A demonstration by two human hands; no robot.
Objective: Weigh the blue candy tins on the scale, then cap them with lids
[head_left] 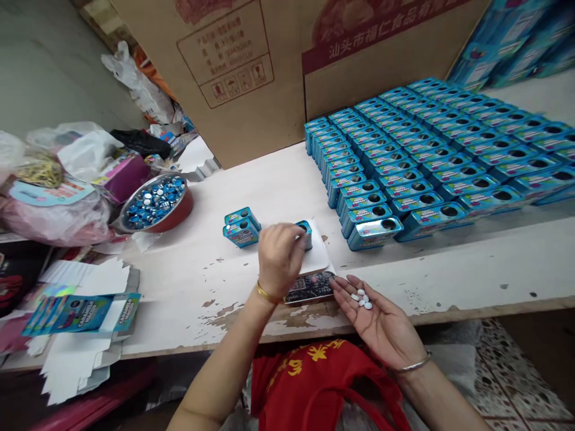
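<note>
Hovering over a small blue tin (305,233) that stands on the white scale (317,257), the left hand (278,257) has its fingertips pinched together at the tin's open top; whether they hold anything cannot be told. Just right of the scale, the right hand (372,311) lies palm up and released, cradling several white tablets (363,299). Left of the scale stand two more tins (241,227); farther left sits a red bowl of caps (157,203). Right of the scale, rows of open blue tins (440,155) fill the white table (471,263).

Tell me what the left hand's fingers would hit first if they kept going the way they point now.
Most likely the small blue tin on the scale's white platform: the left hand has its fingers bunched right at its opening. Whether they already touch is unclear.
</note>
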